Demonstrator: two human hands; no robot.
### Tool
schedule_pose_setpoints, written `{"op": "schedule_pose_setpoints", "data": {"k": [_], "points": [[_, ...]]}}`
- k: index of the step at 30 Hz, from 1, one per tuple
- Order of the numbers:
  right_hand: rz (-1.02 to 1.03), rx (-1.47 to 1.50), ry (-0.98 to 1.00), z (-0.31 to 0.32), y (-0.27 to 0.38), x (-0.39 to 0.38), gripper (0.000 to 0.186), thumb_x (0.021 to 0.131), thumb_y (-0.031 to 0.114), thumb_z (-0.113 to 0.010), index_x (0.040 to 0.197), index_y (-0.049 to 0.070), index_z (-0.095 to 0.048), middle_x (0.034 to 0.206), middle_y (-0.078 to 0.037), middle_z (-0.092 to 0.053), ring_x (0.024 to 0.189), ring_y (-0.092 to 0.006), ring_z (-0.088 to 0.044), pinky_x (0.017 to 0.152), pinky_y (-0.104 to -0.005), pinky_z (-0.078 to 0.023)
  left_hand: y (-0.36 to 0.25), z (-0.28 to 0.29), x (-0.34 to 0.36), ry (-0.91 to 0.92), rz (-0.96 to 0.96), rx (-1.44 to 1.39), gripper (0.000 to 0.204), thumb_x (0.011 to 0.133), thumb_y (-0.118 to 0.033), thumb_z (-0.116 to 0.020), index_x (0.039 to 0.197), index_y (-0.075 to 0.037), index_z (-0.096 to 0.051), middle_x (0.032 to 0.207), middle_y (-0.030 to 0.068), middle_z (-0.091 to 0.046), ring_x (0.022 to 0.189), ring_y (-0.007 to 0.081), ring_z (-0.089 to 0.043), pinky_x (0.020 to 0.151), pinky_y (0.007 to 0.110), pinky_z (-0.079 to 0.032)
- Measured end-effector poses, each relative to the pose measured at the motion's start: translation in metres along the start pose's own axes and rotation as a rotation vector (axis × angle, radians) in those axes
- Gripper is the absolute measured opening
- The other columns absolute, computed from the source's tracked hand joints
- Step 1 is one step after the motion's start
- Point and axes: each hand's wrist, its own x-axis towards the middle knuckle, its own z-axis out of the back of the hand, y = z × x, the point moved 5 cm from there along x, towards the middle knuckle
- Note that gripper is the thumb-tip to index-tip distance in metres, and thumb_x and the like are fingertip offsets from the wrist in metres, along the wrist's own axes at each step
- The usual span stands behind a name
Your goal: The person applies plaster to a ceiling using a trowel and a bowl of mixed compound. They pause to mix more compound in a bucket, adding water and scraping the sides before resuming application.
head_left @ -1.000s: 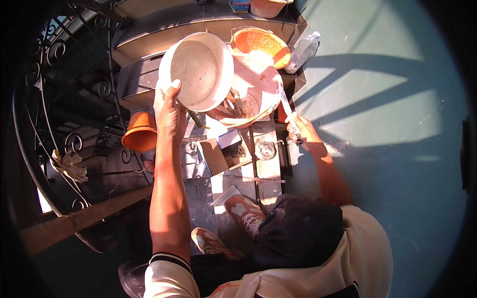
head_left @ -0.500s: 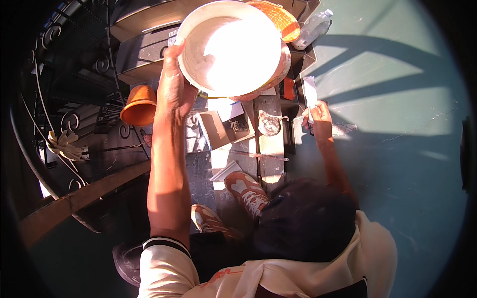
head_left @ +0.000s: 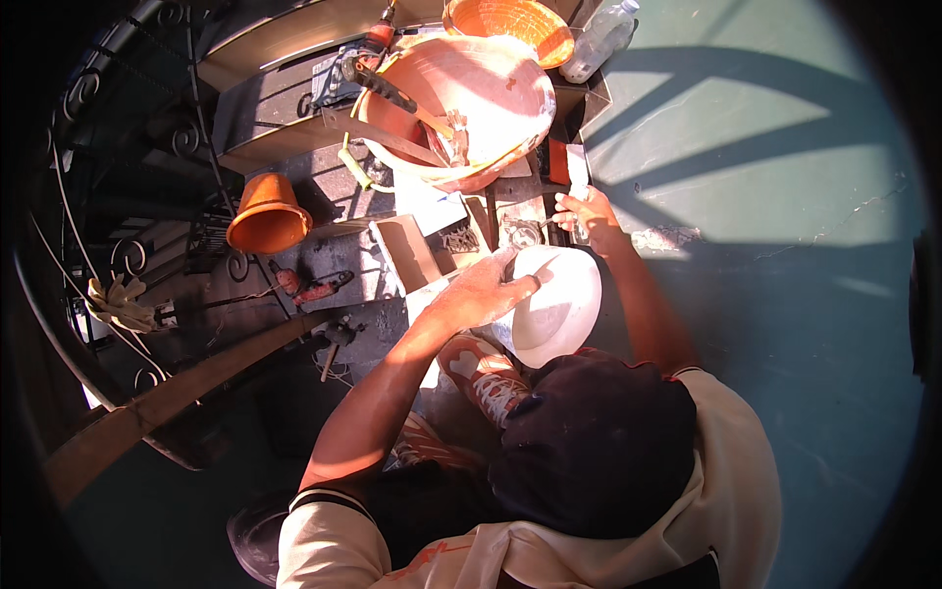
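Lowered in front of my dark cap, the white bowl (head_left: 567,294) is tilted on its side. My left hand (head_left: 481,293) grips its rim, with the thumb on the near side. My right hand (head_left: 589,211) is closed around a flat white tool (head_left: 577,167), whose kind I cannot make out; it points away from me. Just beyond the hands is an open cardboard box (head_left: 410,253) with small metal pieces inside. A large pinkish basin (head_left: 515,93) stands farther off, with a dark-handled tool (head_left: 388,88) and other tools lying in it.
An orange pot (head_left: 267,221) lies left of the box, near a curled metal railing (head_left: 186,137). Behind the basin are a drill (head_left: 379,35), an orange bowl (head_left: 525,27) and a plastic bottle (head_left: 601,44). Steps rise at the back; a green wall-like surface (head_left: 765,196) spans the right.
My left hand has brought the white bowl down toward me from above the basin and tipped it, uncovering the basin and its tools. My right hand has shifted slightly left, still holding the white tool.
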Motion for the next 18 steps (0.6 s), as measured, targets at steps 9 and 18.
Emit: {"op": "schedule_pose_setpoints", "data": {"k": [9,18], "points": [[-0.038,-0.213,-0.074,-0.033,-0.006,0.103,0.059,0.093,-0.001,-0.071,0.146,0.009,-0.046,0.113,-0.014,-0.071,0.078,-0.0265,-0.076,0.067,-0.0401,-0.06,0.057,-0.045,0.027,-0.114,0.098,0.251,0.061,0.097,-0.045,-0.065,0.13,0.006,-0.064,0.105,0.0348,-0.071,0.104,0.0485,-0.07,0.093,0.053,-0.054],[0.011,0.291,-0.127,-0.049,-0.024,0.099,0.056,0.087,-0.012,-0.069,0.135,0.01,-0.05,0.104,-0.011,-0.069,0.08,-0.0284,-0.074,0.076,-0.0414,-0.064,-0.009,0.056,0.022,-0.56,-0.062,-1.262,0.061,0.103,-0.054,-0.063,0.121,0.004,-0.056,0.108,0.0165,-0.066,0.103,0.0247,-0.071,0.091,0.042,-0.064]]}}
